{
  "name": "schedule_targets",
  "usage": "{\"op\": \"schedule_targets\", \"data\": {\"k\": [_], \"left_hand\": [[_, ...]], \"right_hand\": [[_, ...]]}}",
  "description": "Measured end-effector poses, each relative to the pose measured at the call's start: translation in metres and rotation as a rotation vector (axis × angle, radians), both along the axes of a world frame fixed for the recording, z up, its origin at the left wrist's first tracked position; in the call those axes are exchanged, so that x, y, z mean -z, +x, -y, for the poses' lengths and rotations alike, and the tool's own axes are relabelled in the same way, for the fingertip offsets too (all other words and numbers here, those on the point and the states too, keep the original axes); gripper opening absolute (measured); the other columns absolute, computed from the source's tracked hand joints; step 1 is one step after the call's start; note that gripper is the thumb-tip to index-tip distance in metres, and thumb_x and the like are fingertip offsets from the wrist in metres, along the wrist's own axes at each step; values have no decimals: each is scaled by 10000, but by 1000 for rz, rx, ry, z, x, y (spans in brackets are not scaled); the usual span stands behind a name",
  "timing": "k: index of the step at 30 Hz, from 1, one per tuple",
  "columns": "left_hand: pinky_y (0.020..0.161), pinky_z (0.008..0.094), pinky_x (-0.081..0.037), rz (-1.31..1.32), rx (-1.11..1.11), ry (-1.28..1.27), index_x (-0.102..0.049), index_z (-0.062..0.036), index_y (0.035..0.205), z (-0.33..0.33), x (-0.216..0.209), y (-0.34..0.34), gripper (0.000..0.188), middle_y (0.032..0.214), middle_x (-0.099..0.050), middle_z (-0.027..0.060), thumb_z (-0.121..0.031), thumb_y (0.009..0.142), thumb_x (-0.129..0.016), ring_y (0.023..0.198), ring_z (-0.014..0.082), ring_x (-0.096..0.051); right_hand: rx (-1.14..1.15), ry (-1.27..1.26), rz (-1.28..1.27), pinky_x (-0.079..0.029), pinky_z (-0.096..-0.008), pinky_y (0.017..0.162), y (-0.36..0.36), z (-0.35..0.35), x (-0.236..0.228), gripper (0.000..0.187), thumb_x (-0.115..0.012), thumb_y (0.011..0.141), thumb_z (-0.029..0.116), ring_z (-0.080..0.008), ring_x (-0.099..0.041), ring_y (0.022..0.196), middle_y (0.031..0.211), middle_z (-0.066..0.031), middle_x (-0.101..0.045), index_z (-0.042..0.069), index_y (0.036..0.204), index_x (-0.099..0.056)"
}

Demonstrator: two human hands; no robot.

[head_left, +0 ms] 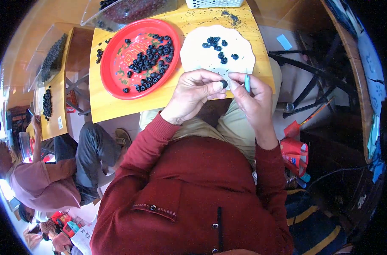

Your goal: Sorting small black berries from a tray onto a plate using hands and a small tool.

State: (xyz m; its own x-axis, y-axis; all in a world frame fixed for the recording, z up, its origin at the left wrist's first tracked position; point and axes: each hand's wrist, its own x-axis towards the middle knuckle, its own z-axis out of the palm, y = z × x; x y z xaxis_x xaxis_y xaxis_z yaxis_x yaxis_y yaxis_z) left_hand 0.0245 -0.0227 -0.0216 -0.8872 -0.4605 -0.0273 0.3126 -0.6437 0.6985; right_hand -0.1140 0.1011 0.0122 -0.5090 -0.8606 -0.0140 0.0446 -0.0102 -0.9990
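Note:
My left hand (193,91) pinches a small black ring-shaped piece (224,83) between thumb and fingers, just over the near edge of a wooden table (104,106). My right hand (253,100) holds a thin light-blue tool (247,81) upright, its fingertips touching the same piece. Beyond the hands lies a white scalloped plate (193,55) with several black pieces on it. To its left a red round tray (112,72) carries many more black pieces.
A clear plastic bin (129,10) and a white basket (212,3) stand at the table's far edge. At the left another person (44,178) sits at a second table (57,110) with black pieces. A black chair frame (312,85) and red bag (295,155) are on my right.

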Motion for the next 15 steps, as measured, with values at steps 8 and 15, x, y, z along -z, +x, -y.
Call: {"op": "schedule_targets", "data": {"k": [8,15], "left_hand": [[802,324,-589,0,-57,62,-619,20,1059,-4,-3,-6,159,961,-684,135,-4,902,-620,870,192,-684],[785,315,-594,-1,-80,64,-620,13,1059,-8,-5,-8,157,966,-688,137,-12,904,-621,855,191,-692]], "right_hand": [[-32,-35,-434,-493,-315,728,5,-10,-11,314,-624,933,222,-209,-638,800,889,-146,-648,-51,1089,-630],[-55,-58,-528,-495,-326,723,1,-14,-8,288,-586,952,191,-263,-646,807,905,-176,-640,-68,1070,-635]]}}
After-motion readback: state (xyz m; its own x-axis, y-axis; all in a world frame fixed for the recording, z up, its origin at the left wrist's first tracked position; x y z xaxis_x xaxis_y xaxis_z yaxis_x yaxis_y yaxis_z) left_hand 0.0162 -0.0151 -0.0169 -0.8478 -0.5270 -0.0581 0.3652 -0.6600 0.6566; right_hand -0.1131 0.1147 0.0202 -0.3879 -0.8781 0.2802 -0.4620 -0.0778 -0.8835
